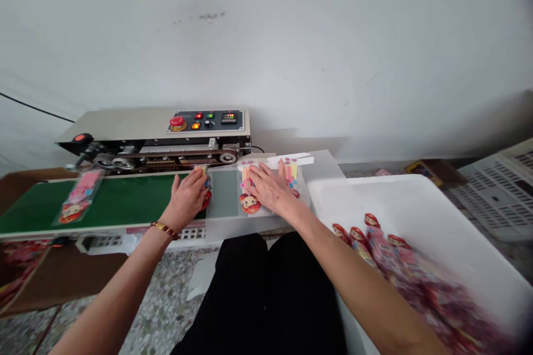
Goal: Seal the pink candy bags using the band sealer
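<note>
My left hand (pixel 186 199) lies over a small clear packet (pixel 206 199) at the right end of the green belt, fingers stretched along it and covering most of it. To the right, my right hand (pixel 268 186) rests flat with spread fingers on the pale platform (pixel 227 194). Beneath it are two packets printed with a red-haired cartoon figure: the left packet (pixel 250 203) shows its head, while the right packet (pixel 295 175) is partly covered. Another packet, with a pink upper part (pixel 85 188), lies tilted on the belt's left part.
A sealing machine (pixel 154 127) with lit buttons and a red knob stands behind the green belt (pixel 137 197). At the right, a white bin (pixel 358 194) holds many similar packets. A cardboard box (pixel 75 283) sits below left, and a white crate (pixel 483 205) stands far right.
</note>
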Demonstrator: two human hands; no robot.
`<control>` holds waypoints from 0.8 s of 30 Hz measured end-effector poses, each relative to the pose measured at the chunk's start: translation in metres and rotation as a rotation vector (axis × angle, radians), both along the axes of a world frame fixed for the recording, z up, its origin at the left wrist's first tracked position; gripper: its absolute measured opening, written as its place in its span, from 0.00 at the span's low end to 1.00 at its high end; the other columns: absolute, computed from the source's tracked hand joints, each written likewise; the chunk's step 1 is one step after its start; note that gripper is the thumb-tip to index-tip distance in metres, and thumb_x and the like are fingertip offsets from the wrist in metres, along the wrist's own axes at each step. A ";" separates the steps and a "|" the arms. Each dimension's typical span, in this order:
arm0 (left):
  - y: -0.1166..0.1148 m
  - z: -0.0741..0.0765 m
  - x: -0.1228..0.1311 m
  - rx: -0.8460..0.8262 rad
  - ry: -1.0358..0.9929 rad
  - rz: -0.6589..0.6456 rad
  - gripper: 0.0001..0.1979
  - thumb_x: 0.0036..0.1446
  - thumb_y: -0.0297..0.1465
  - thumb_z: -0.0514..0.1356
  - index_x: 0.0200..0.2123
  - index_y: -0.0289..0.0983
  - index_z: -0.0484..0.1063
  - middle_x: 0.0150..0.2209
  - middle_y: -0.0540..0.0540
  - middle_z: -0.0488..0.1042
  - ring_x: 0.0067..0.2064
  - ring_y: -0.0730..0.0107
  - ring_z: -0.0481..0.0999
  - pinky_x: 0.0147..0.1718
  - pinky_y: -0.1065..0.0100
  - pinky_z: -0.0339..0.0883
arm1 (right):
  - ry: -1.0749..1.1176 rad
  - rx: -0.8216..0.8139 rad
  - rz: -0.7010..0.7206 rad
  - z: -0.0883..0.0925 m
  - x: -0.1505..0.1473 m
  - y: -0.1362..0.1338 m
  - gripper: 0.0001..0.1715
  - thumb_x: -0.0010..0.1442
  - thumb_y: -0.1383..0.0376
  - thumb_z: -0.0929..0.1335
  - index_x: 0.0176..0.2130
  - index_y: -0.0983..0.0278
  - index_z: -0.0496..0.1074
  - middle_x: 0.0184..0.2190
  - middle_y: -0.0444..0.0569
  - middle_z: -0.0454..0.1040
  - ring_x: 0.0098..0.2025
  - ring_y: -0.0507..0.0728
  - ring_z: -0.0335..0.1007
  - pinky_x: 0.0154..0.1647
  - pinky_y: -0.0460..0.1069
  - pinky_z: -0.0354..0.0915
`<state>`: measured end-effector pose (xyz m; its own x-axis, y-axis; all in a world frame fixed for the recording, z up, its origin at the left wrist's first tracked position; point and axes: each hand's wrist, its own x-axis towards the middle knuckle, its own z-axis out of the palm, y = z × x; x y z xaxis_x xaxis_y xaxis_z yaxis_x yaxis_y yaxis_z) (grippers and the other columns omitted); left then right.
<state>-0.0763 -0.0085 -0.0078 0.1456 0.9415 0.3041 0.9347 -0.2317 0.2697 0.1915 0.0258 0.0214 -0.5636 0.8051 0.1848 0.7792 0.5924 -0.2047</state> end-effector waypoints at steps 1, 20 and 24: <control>-0.001 0.002 0.003 0.031 0.005 0.026 0.19 0.66 0.32 0.51 0.56 0.38 0.72 0.63 0.34 0.71 0.66 0.46 0.67 0.67 0.33 0.46 | 0.008 0.013 0.001 0.000 -0.005 0.001 0.20 0.73 0.57 0.62 0.58 0.61 0.72 0.62 0.56 0.71 0.66 0.69 0.60 0.70 0.77 0.32; 0.001 0.001 -0.007 -0.027 -0.087 -0.132 0.19 0.66 0.36 0.52 0.59 0.45 0.67 0.66 0.44 0.68 0.67 0.48 0.66 0.67 0.32 0.47 | -0.045 -0.029 -0.082 0.001 0.011 -0.016 0.21 0.73 0.61 0.62 0.62 0.60 0.68 0.67 0.55 0.66 0.70 0.68 0.55 0.69 0.80 0.32; -0.002 0.009 0.015 0.061 -0.066 -0.078 0.17 0.66 0.33 0.50 0.54 0.42 0.71 0.60 0.40 0.74 0.64 0.45 0.70 0.69 0.32 0.43 | 0.013 0.004 -0.035 0.006 -0.013 -0.012 0.20 0.73 0.60 0.61 0.61 0.60 0.69 0.66 0.55 0.67 0.68 0.66 0.57 0.71 0.77 0.34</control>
